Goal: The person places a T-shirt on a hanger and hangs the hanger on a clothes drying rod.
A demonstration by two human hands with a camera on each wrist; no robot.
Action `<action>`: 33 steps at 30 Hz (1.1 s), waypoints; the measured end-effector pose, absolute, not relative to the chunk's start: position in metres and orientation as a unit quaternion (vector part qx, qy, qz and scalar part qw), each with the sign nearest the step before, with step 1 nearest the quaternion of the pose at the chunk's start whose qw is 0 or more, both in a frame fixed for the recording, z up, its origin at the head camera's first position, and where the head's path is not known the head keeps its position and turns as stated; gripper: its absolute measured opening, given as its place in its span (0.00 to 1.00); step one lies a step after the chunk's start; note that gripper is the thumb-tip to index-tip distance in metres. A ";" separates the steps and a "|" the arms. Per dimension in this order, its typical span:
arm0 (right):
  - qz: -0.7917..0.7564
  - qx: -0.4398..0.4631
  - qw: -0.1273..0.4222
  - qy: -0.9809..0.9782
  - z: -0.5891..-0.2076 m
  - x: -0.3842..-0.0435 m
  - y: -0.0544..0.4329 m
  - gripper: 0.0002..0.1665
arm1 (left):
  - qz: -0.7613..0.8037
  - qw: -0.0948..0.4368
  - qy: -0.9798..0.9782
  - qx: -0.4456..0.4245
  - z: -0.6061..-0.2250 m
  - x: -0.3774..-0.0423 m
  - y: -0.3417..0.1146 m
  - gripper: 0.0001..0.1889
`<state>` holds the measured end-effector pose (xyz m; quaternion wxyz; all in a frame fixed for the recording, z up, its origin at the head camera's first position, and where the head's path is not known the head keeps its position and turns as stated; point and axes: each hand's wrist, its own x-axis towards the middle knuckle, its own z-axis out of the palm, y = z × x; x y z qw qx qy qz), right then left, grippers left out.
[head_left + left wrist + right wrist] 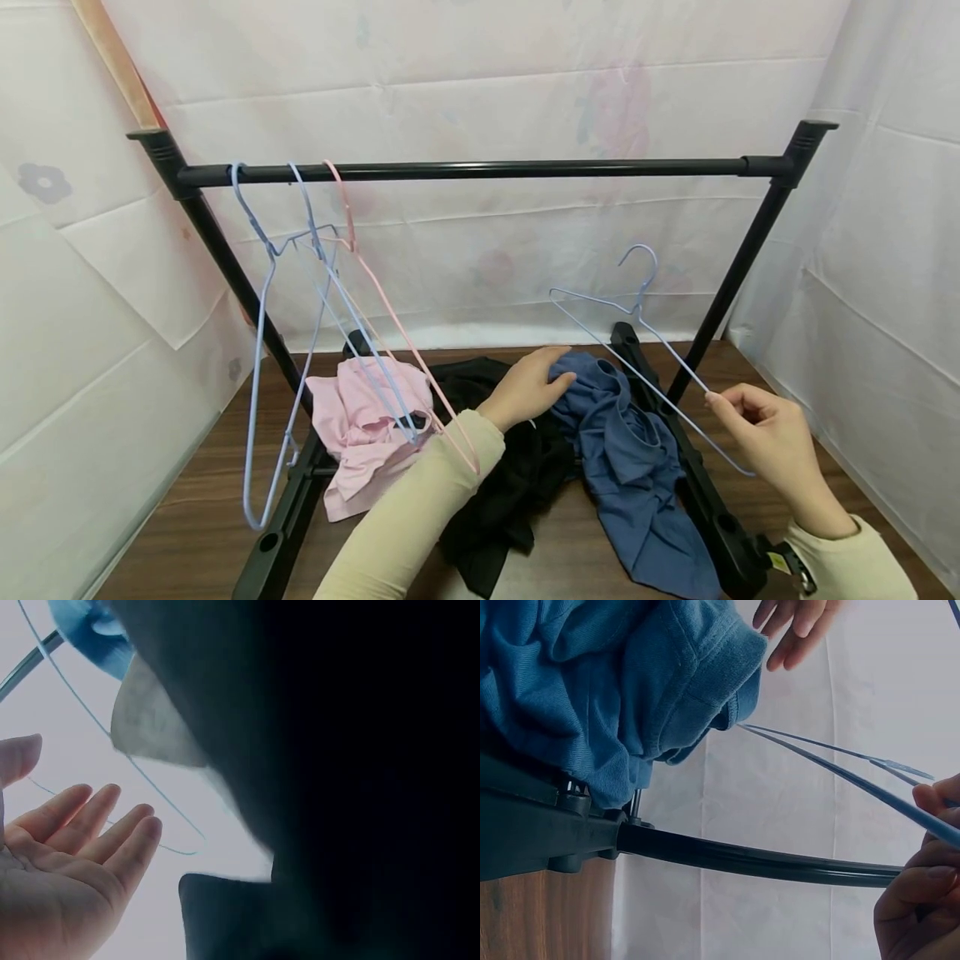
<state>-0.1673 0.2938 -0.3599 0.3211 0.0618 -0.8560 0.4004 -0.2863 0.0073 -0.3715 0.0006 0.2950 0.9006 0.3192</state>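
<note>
In the head view my right hand (772,437) pinches a light blue wire hanger (675,355) between thumb and forefinger at one side. The hanger's hook points up, over the right base of the rack. My left hand (528,387) is at the top edge of a crumpled blue garment (630,467), thumb apart from the fingers. The left wrist view shows that hand's loosely bent fingers (131,851) with nothing between them; a dark sleeve-like shape hides much of the frame. From the right wrist, the blue cloth (682,682) overlaps the hanger's far end.
A black rack's top rail (487,171) spans the back. At its left hang two blue hangers, one being the leftmost hanger (258,333), and a pink hanger (386,304). A pink garment (356,433) and a black garment (517,483) lie on the wooden table (187,517).
</note>
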 end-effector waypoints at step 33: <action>0.406 0.059 0.310 -0.858 -0.363 -0.165 0.294 0.12 | 0.198 0.044 0.937 0.284 -0.393 -0.296 0.026 0.27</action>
